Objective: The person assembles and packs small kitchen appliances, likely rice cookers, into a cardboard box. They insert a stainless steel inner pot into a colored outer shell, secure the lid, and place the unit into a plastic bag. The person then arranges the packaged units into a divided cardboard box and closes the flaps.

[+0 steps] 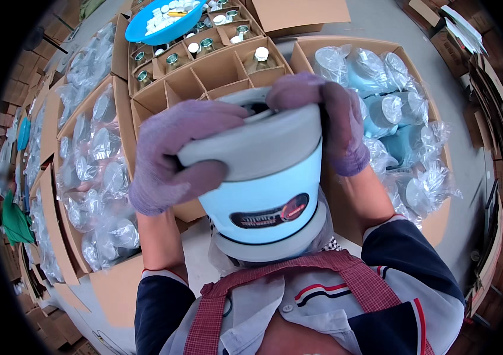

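One light-blue container (263, 204) with a grey top is held, tilted, in front of the chest. Its top is gripped by the left hand (171, 139), the thumb being laid on the near side and the fingers over the rim, and by the right hand (337, 118), its fingers curled over the top. Both gloved hands are thus clamped on one thing from opposite sides, presumably so that its wide body is kept balanced. Wrapped blue containers (384, 112) are packed closely in the right carton (439, 222), probably bagged against scratches; at least six can be counted, the rest being blurred by plastic. More wrapped containers (103, 145) are seen at the left, too overlapped to be counted. One blue bowl (168, 39) of uncounted white caps (162, 21) is set over the cardboard partitions (187, 86), perhaps to be kept near the bottles; at least four green-rimmed bottles (206, 45) are visible there
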Motion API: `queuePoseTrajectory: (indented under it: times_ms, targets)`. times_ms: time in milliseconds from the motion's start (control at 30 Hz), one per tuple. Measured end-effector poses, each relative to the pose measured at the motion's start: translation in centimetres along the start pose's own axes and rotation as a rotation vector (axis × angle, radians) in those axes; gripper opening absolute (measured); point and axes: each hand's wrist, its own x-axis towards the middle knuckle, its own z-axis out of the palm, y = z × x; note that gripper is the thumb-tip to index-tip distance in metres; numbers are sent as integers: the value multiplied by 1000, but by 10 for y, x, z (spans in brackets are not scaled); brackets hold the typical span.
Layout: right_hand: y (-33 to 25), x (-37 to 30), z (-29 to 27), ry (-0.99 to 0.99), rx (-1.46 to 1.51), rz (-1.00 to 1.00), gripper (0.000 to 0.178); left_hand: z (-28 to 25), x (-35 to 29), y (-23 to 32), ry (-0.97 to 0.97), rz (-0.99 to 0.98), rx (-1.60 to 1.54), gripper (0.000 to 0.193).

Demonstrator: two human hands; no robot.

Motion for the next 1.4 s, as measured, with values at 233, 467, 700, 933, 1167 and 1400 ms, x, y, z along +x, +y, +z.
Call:
queuePoseTrajectory:
  times_ms: [233,467,700,933,1167,1400]
  targets:
    - [53,-29,3,134,492,-17,55,38,11,31,-12,-4,408,36]
    - [28,-20,21,152,583,197,45,14,-16,-18,142,-289,-19,67]
    - [102,-9,40,92,1283,183,48,29,-24,-4,212,-179,-1,37]
    - [8,5,16,38,384,431,65,13,-9,15,168,-114,73,34]
    - [-44,15,3,25,113,369,84,30,8,33,82,244,731,52]
    - [-12,29,-10,192,514,587,73,31,-2,13,284,72,271,55]
